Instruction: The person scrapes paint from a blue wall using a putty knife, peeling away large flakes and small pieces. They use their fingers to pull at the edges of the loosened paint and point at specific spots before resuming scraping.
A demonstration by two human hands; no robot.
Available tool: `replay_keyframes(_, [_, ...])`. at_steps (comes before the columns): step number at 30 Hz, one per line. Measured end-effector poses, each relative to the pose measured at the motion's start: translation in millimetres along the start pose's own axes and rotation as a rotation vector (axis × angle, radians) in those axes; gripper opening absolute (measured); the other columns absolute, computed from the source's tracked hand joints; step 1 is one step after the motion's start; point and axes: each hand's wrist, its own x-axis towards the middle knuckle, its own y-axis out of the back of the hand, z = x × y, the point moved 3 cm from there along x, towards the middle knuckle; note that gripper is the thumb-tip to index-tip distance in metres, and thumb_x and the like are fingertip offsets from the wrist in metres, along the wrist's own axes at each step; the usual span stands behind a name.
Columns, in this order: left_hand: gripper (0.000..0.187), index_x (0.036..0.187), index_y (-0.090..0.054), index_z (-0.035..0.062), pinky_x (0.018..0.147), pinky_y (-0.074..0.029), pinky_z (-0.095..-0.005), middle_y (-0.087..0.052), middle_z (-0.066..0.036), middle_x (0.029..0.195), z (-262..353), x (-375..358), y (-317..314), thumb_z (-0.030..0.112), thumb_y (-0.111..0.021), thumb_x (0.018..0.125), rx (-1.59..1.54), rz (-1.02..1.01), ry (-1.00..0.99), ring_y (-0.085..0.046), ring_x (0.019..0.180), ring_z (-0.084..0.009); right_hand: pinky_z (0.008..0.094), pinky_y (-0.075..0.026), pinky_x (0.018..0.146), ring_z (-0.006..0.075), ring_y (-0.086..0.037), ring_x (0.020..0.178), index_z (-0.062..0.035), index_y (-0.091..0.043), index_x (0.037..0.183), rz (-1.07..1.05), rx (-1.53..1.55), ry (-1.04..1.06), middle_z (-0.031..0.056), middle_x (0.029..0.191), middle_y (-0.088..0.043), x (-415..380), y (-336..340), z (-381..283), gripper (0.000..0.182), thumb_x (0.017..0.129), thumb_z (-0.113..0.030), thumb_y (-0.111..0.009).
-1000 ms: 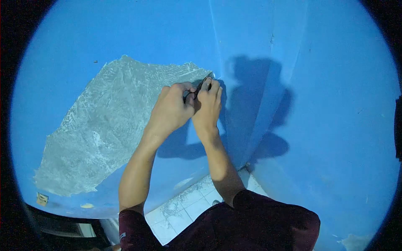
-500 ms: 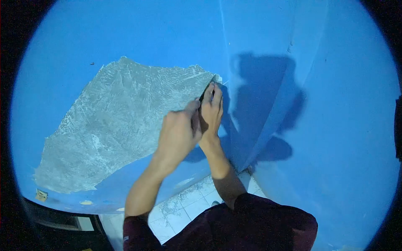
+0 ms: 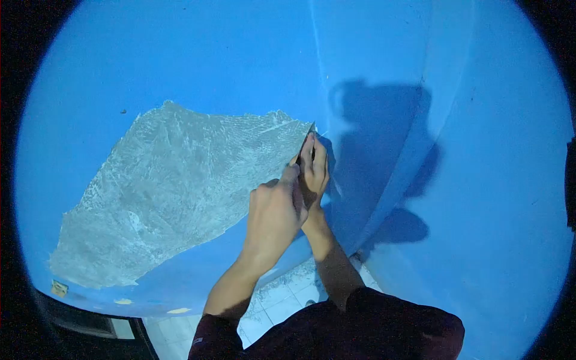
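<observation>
A thin, dark-bladed scraper (image 3: 312,128) is set edge-on against the wall, its tip at the upper right corner of a bare grey patch (image 3: 174,192). My right hand (image 3: 314,171) grips it high up, fingers lying along the blade. Lower and to the left, my left hand (image 3: 273,213) is closed around the tool's lower end, its thumb pointing upward. Most of the handle is hidden by my hands. Ragged edges of blue paint surround the grey patch, which carries pale scratch marks.
The blue wall (image 3: 228,54) meets another blue wall (image 3: 498,180) at a corner on the right, where my shadow falls. Debris lies on the white floor tiles (image 3: 279,305). A small box-like fitting (image 3: 59,288) sits low at the left, above a dark opening (image 3: 84,324).
Both hands and the scraper sit a little lower and farther right in view, partly because the view itself has shifted. A pale flake at the blade tip no longer shows.
</observation>
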Motion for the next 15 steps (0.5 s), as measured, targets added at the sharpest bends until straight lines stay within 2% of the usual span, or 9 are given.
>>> replay_keyframes(1, [0.045,0.116,-0.063,-0.0017,0.065,-0.052,-0.0447,-0.064,-0.025,0.075,-0.1,-7.5,-6.2,0.003,-0.073,0.072,-0.004,0.025,0.014,-0.066,0.070,-0.0418,0.0450,-0.047,0.100,0.0388,-0.054,0.117,0.0091,-0.041,0.142,-0.043,0.022,0.005,0.0223,0.133,-0.049,-4.3,-2.4,1.3,0.061,0.088,-0.010,-0.061])
replay_keyframes(3, [0.045,0.116,-0.063,-0.0015,0.066,-0.052,-0.0452,-0.065,-0.025,0.076,-0.3,-8.1,-9.6,0.003,-0.073,0.072,-0.011,0.064,0.020,-0.067,0.071,-0.0414,0.0470,-0.043,0.104,0.0401,-0.053,0.119,0.0092,-0.040,0.142,-0.018,0.028,0.047,0.0238,0.134,-0.048,-3.8,-4.1,5.0,0.061,0.089,-0.014,-0.058])
replay_keyframes(5, [0.046,0.117,-0.063,-0.0008,0.064,-0.053,-0.0443,-0.064,-0.025,0.074,-3.8,-1.6,-7.9,0.003,-0.072,0.072,0.013,0.032,0.008,-0.067,0.069,-0.0408,0.0467,-0.041,0.106,0.0417,-0.051,0.121,0.0101,-0.040,0.142,-0.114,-0.092,0.005,0.0252,0.135,-0.047,-0.8,1.0,-0.2,0.060,0.090,-0.015,-0.055])
replay_keyframes(7, [0.043,0.117,-0.063,-0.0009,0.063,-0.053,-0.0435,-0.064,-0.025,0.072,1.4,9.5,-8.8,0.003,-0.070,0.075,0.020,0.034,-0.034,-0.067,0.067,-0.0404,0.0458,-0.042,0.106,0.0425,-0.049,0.124,0.0109,-0.039,0.142,-0.120,0.032,-0.070,0.0246,0.136,-0.047,7.2,6.9,-1.6,0.060,0.090,-0.014,-0.054])
replay_keyframes(9, [0.040,0.117,-0.064,-0.0010,0.061,-0.053,-0.0428,-0.063,-0.025,0.070,2.1,12.5,-13.4,0.003,-0.068,0.078,0.034,0.055,-0.091,-0.067,0.065,-0.0401,0.0454,-0.043,0.105,0.0421,-0.049,0.126,0.0112,-0.038,0.143,-0.153,-0.070,-0.092,0.0242,0.138,-0.047,11.2,4.4,10.1,0.060,0.088,-0.009,-0.054])
replay_keyframes(11, [0.032,0.115,-0.062,-0.0034,0.061,-0.052,-0.0479,-0.065,-0.027,0.074,-12.3,-0.1,-29.4,0.001,-0.063,0.083,-0.139,0.117,0.010,-0.067,0.068,-0.0420,0.0464,-0.044,0.104,0.0420,-0.049,0.125,0.0095,-0.039,0.143,-0.146,-0.128,-0.036,0.0237,0.138,-0.047,0.4,-1.5,20.8,0.059,0.089,-0.007,-0.055])
replay_keyframes(13, [0.033,0.117,-0.062,-0.0027,0.061,-0.053,-0.0473,-0.065,-0.026,0.077,-11.5,3.2,-25.3,0.002,-0.063,0.085,-0.149,0.101,0.000,-0.067,0.069,-0.0418,0.0467,-0.043,0.105,0.0421,-0.050,0.124,0.0074,-0.038,0.145,-0.131,-0.111,0.002,0.0231,0.138,-0.047,1.5,-4.2,26.6,0.059,0.090,-0.005,-0.057])
replay_keyframes(15, [0.035,0.120,-0.061,-0.0023,0.059,-0.053,-0.0471,-0.065,-0.026,0.077,-11.3,-3.9,-25.8,0.003,-0.063,0.085,-0.089,0.094,-0.099,-0.067,0.067,-0.0409,0.0470,-0.042,0.107,0.0411,-0.050,0.126,0.0062,-0.038,0.146,-0.176,-0.095,-0.038,0.0229,0.141,-0.046,-5.2,2.7,26.8,0.059,0.091,-0.006,-0.057])
